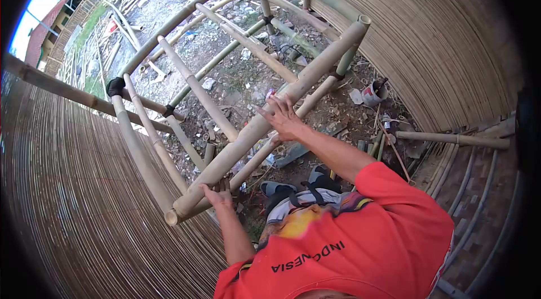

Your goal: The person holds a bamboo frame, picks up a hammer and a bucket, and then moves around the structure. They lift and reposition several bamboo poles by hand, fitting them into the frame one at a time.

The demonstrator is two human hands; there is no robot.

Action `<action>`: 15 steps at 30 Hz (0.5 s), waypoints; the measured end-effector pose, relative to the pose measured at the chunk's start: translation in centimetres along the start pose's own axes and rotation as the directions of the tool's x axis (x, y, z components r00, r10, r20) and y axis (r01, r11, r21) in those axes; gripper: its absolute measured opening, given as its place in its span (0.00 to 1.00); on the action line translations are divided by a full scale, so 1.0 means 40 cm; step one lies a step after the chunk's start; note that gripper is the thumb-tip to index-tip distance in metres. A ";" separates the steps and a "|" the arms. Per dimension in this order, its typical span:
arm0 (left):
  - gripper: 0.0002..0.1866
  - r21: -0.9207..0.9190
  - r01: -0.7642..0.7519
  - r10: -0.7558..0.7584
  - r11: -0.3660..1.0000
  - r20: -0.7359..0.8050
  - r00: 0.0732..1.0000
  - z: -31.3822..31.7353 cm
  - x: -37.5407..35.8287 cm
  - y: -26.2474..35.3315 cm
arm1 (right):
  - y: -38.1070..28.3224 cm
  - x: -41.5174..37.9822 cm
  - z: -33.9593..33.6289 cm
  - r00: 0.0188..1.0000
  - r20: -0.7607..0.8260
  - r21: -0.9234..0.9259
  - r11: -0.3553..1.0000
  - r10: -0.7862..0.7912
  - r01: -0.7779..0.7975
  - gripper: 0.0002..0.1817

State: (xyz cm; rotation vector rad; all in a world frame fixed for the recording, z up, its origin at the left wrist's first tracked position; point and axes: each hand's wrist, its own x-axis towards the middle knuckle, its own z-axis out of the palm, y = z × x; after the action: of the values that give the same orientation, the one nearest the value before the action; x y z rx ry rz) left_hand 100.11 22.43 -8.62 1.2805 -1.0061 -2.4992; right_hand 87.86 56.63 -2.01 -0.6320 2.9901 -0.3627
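Note:
A bamboo frame [248,135] of thick poles and thinner slats stands tilted before me, its near edge a thick pale pole. My left hand [221,195] holds this pole near its lower left end, thumb in front and the other fingers partly hidden beneath it. Farther up the same pole, my right hand [283,119] rests with its fingers spread across the top. A second, thinner pole [253,165] runs just below the thick one. Black lashings [115,86] bind the far corners.
Woven bamboo screens stand at the left [84,197] and right [417,34]. A paint-stained bucket [374,94] sits on the littered ground right of the frame. A bamboo pole [451,139] juts in at the right, and cut bamboo lies in the yard beyond.

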 end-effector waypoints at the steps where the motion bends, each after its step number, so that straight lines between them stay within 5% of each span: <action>1: 0.38 0.009 -0.018 0.019 1.000 -0.082 0.996 0.021 -0.011 -0.006 | 0.014 -0.056 0.012 0.976 -0.199 0.094 0.990 -0.085 0.105 0.68; 2: 0.38 0.053 -0.003 0.007 0.999 -0.074 0.997 0.043 -0.019 -0.016 | 0.026 -0.129 0.023 0.963 -0.263 0.187 0.976 -0.060 0.112 0.66; 4: 0.35 0.306 -0.120 0.239 0.944 -0.392 0.888 0.093 -0.084 -0.037 | 0.043 -0.318 0.064 0.952 -0.305 0.314 0.947 0.038 0.062 0.64; 6: 0.34 0.425 -0.157 0.350 0.891 -0.424 0.835 0.168 -0.164 -0.093 | 0.145 -0.499 0.127 0.947 -0.160 0.387 0.900 0.278 -0.199 0.65; 7: 0.34 0.516 -0.199 0.463 0.833 -0.454 0.761 0.199 -0.201 -0.115 | 0.199 -0.588 0.152 0.899 0.038 0.404 0.816 0.436 -0.413 0.66; 10: 0.35 0.722 -0.159 0.607 0.674 -0.417 0.677 0.240 -0.228 -0.182 | 0.342 -0.832 0.177 0.541 0.431 0.232 0.491 0.722 -0.840 0.70; 13: 0.36 0.849 -0.200 0.717 0.490 -0.262 0.646 0.313 -0.236 -0.261 | 0.502 -1.004 0.153 0.431 0.426 0.224 0.369 0.795 -0.902 0.66; 15: 0.35 0.961 -0.217 0.867 0.169 -0.040 0.497 0.361 -0.180 -0.314 | 0.580 -1.066 0.109 0.339 0.376 0.208 0.278 0.862 -0.938 0.64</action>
State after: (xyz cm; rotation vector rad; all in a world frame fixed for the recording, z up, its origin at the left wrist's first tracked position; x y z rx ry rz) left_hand 95.45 42.13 -5.88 1.2739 -2.1722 -0.6546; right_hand 118.21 93.61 -11.28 1.0554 2.3742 -0.6867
